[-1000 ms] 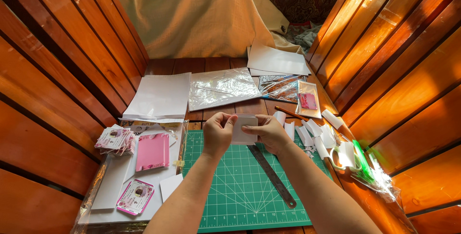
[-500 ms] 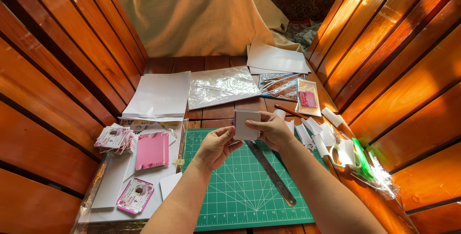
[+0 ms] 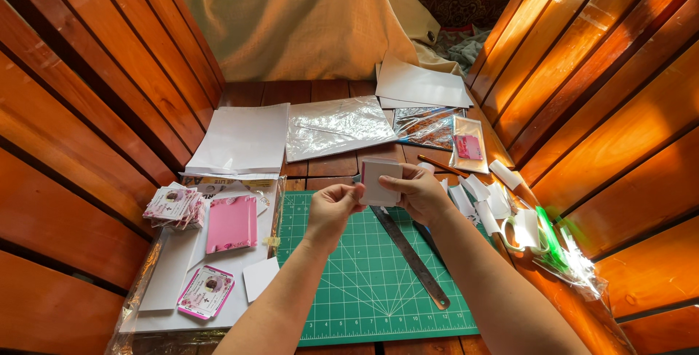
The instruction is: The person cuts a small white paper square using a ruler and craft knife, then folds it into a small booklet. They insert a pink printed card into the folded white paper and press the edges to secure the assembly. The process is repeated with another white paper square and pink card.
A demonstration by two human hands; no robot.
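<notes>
i see a wooden worktop (image 3: 328,93) walled by slatted wooden sides, with a beige cloth (image 3: 306,20) draped at the far end. a green cutting mat (image 3: 364,289) lies at the near centre of the worktop. white paper sheets (image 3: 244,140) lie to the far left of the mat, and a clear plastic sleeve (image 3: 335,125) lies beyond its far edge. a metal ruler (image 3: 411,257) rests diagonally on the mat. a pink card (image 3: 231,224) and a stack of small cards (image 3: 175,206) sit on the left; white paper scraps (image 3: 488,198) sit on the right. my left hand (image 3: 331,209) and right hand (image 3: 422,191) are raised above the far edge of the mat. a small white card (image 3: 380,182) is held upright between them: the right fingers grip its right edge, the left fingers are closed in a pinch touching its left edge.
</notes>
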